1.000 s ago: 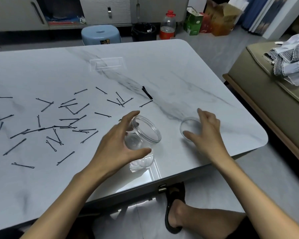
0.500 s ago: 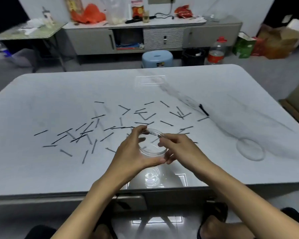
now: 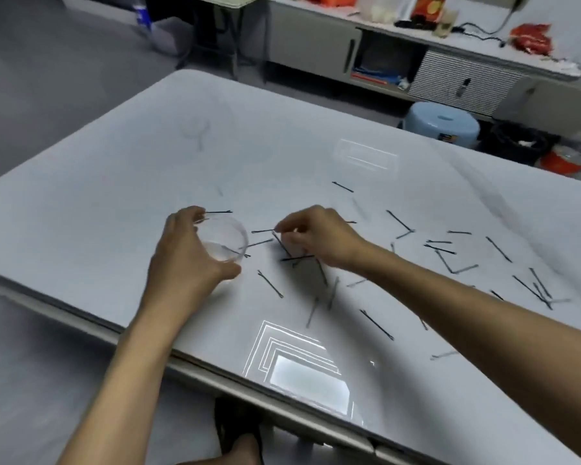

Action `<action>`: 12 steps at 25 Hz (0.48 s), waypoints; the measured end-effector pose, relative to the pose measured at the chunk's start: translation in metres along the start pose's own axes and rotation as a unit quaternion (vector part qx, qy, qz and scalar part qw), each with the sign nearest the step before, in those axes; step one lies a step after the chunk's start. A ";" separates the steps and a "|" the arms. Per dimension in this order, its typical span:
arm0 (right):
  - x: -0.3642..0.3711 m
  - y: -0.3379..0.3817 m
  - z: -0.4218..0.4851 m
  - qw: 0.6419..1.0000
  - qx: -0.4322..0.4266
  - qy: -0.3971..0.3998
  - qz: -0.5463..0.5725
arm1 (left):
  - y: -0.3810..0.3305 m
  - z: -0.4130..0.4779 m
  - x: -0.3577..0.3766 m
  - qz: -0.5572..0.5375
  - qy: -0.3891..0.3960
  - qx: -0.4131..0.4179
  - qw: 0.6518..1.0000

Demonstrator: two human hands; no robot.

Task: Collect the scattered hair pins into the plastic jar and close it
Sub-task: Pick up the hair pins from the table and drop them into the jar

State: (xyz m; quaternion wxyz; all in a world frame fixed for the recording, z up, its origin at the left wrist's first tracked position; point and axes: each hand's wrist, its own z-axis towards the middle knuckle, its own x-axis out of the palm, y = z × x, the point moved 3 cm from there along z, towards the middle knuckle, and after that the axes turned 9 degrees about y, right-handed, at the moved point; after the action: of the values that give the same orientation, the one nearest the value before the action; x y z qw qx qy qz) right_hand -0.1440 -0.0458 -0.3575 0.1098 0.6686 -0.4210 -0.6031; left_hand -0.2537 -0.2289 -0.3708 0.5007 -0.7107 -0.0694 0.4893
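White marble-look table (image 3: pixel 215 146), cabinets behind. Left hand (image 3: pixel 185 256): fingers curled round open plastic jar (image 3: pixel 223 241), left of the pins. Right hand (image 3: pixel 316 239): fingertips pinched on one hair pin (image 3: pixel 262 231), just beside jar. Other hair pins (image 3: pixel 376 323) scattered rightward. Step: gathering, likely early. Next: short carry over the rim, release.
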 end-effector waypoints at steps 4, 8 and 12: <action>0.022 0.032 0.099 0.991 -0.058 0.000 -0.119 | 0.042 0.010 -0.021 -0.015 -0.030 -0.053 0.998; 0.050 0.050 0.139 0.979 -0.088 0.021 -0.184 | 0.050 0.012 -0.023 -0.010 -0.023 -0.060 0.998; 0.048 0.044 0.127 0.969 -0.062 0.015 -0.239 | 0.051 0.009 -0.026 -0.002 -0.015 -0.077 0.997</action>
State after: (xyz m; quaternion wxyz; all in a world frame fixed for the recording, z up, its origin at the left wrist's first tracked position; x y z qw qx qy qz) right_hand -0.2810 -0.0608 -0.3946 0.0101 0.7509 -0.2092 -0.6264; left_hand -0.2941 -0.2635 -0.3948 0.4445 -0.7395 -0.1154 0.4922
